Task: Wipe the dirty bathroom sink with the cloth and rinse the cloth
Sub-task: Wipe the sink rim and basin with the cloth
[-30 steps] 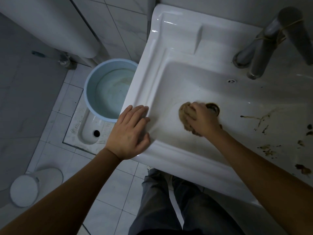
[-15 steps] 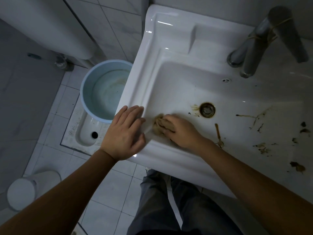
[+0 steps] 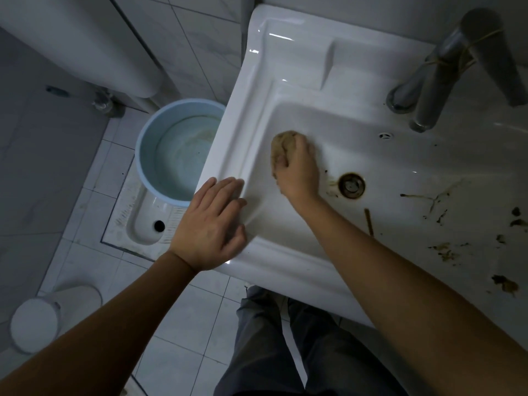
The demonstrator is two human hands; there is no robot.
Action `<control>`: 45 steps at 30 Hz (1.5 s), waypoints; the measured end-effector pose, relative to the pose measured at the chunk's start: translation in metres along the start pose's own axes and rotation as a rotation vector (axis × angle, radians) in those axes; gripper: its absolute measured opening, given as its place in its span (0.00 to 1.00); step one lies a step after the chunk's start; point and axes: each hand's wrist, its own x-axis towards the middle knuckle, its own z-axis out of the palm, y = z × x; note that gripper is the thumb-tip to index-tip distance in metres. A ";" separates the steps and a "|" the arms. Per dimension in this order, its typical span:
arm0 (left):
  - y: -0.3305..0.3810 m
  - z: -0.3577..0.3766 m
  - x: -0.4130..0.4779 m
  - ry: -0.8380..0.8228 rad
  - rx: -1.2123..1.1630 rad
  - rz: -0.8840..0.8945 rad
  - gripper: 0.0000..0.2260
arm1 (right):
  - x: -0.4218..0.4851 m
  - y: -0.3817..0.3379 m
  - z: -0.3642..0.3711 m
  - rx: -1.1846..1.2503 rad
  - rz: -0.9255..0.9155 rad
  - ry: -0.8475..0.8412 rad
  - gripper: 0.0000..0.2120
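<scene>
The right hand (image 3: 298,172) is pressing a crumpled brown cloth (image 3: 281,144) on the left part of the white ceramic sink (image 3: 285,64) basin, near the rusty round drain (image 3: 351,185), its grip curling round the cloth. The left hand (image 3: 208,227) is resting flat on the sink's rim, fingers straight, holding nothing.

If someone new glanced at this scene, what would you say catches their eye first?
The right hand grips a brown cloth in the white sink, left of the drain. Dark brown smears spot the basin's right side, while the left hand rests flat on the front-left rim.
</scene>
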 end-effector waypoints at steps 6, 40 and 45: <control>-0.002 0.001 0.000 -0.013 -0.007 0.017 0.22 | -0.060 0.048 -0.037 -0.046 -0.219 -0.601 0.25; 0.092 0.037 0.020 -0.189 -0.102 0.111 0.20 | 0.028 0.095 -0.049 -0.347 -0.103 -0.054 0.20; 0.093 0.036 0.019 -0.234 -0.080 0.107 0.21 | -0.030 0.114 -0.050 -0.350 -0.293 -0.267 0.22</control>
